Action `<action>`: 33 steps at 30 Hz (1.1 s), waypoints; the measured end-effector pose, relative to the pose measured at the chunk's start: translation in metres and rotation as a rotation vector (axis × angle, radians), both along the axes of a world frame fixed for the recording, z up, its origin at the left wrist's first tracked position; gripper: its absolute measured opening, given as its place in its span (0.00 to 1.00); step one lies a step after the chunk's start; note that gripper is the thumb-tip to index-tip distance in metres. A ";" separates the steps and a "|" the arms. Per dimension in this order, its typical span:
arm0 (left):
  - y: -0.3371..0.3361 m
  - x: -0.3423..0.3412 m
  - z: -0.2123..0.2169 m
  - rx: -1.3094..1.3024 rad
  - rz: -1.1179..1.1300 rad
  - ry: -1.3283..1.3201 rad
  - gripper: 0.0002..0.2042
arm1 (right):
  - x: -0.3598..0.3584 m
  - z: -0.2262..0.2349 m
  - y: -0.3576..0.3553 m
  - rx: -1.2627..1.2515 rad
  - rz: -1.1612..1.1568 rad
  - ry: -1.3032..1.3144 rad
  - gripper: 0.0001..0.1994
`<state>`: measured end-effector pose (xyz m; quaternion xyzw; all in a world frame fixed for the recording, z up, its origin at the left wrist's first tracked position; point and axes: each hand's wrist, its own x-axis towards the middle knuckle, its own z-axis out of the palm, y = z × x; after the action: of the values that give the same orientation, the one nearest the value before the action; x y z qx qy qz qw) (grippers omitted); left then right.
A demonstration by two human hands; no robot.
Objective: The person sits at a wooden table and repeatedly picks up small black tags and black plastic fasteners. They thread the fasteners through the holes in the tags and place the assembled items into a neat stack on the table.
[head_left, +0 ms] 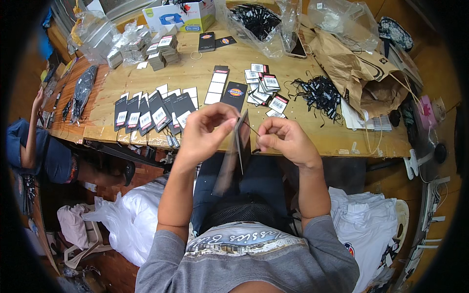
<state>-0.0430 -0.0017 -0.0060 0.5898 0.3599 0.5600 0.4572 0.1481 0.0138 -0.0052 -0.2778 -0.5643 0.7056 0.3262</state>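
In front of my chest, above the table's near edge, my left hand [207,132] pinches black cardboard hang tags [243,144] by their upper end. The tags hang almost edge-on, and one beside them is smeared by motion. A thin black string [252,130] runs from the top of the tags to my right hand [288,140], whose thumb and fingers are closed on it. Just beyond my hands lie a black tag with a coloured logo [235,95], a long tag with white panels [217,85] and a heap of small barcode tags [266,88].
Black tags with barcode labels [159,115] lie in an overlapping row at left. Loose black strings [318,97] are heaped at right, near a brown paper bag [361,68]. Behind stand card stacks [166,46], a box [178,18] and a phone [294,48]. Another person [41,146] sits at far left.
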 end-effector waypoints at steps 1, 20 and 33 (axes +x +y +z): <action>-0.002 -0.006 0.003 -0.044 0.037 -0.003 0.02 | 0.004 0.000 -0.001 0.024 -0.019 -0.031 0.03; -0.013 0.005 0.013 -0.091 -0.063 -0.348 0.05 | 0.013 -0.002 0.000 0.137 -0.269 0.351 0.09; -0.023 0.028 0.023 -0.020 -0.049 -0.098 0.11 | 0.002 0.019 -0.018 0.304 -0.347 0.077 0.05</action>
<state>-0.0147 -0.0243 0.0172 0.5658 0.3280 0.5732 0.4937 0.1501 -0.0038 0.0134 -0.2911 -0.5950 0.5560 0.5021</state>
